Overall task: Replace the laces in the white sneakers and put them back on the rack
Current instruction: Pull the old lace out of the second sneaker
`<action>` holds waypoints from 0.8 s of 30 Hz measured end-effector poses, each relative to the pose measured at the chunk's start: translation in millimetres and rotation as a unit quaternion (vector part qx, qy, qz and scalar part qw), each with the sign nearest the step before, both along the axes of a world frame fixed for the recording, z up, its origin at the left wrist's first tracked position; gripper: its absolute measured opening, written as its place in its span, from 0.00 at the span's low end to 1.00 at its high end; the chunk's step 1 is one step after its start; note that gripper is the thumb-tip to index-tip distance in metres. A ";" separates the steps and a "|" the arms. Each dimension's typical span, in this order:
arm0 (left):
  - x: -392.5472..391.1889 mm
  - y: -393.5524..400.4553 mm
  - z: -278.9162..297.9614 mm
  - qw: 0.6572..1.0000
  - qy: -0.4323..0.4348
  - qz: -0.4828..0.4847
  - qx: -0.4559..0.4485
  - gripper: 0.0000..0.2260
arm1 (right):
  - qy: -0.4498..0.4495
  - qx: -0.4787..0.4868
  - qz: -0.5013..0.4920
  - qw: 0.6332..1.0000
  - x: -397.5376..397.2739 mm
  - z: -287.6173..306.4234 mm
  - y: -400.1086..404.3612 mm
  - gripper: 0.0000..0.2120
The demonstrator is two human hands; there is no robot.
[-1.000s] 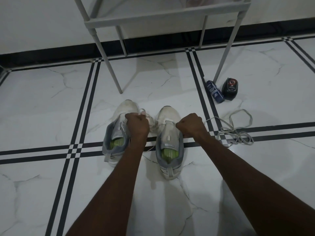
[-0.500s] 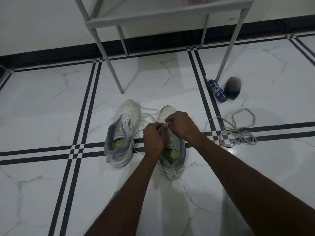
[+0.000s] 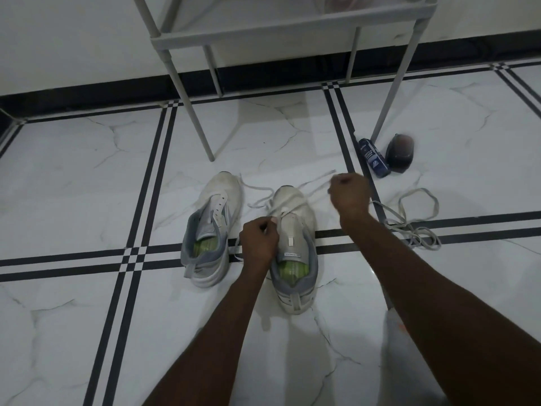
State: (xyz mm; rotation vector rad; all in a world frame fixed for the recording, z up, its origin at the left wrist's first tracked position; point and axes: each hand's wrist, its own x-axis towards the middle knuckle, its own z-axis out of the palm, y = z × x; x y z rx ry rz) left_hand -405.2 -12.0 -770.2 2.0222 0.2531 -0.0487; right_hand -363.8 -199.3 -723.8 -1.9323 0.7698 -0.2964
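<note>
- Head view: two white mesh sneakers, the left sneaker (image 3: 211, 227) and the right sneaker (image 3: 294, 247), are stood on glossy marble floor (image 3: 87, 177) below the grey metal rack (image 3: 287, 33).
- A flat white lace (image 3: 295, 200) is pinched by the left hand (image 3: 259, 244) at the right sneaker's eyelets, and its end is gripped by curled fingers of the right hand (image 3: 349, 194).
- Compared with half a second before, the right hand has been pulled up and to the right, away from the left hand.

This looks like a home entryway or hall: a white marble-look tile floor (image 3: 87, 177) with black stripes, a black skirting board (image 3: 278, 71), and a grey shoe rack (image 3: 281, 33) against the wall.
</note>
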 end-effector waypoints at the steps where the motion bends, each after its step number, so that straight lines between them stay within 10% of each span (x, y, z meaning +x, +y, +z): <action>1: 0.4 0.2 -1.4 1.000 0.002 0.006 -0.001 0.13 | -0.018 -0.001 -0.085 0.996 0.9 6.7 -10.3 0.12; 4: 1.6 -2.4 -1.8 1.000 0.011 0.011 0.011 0.13 | -0.075 -0.074 -0.134 0.985 -0.2 23.0 -18.7 0.10; 12: 2.3 -3.4 1.7 1.000 -0.001 0.004 0.025 0.12 | 0.039 -0.245 0.307 0.919 -22.4 -15.5 45.1 0.08; 21: -0.1 -3.3 4.0 0.999 -0.010 -0.008 0.035 0.13 | 0.075 -0.362 0.347 0.862 -11.1 -27.6 53.4 0.08; 24: -0.4 -2.7 3.3 0.999 -0.012 -0.004 0.050 0.14 | 0.010 -0.316 0.269 0.910 -13.5 -21.9 33.9 0.08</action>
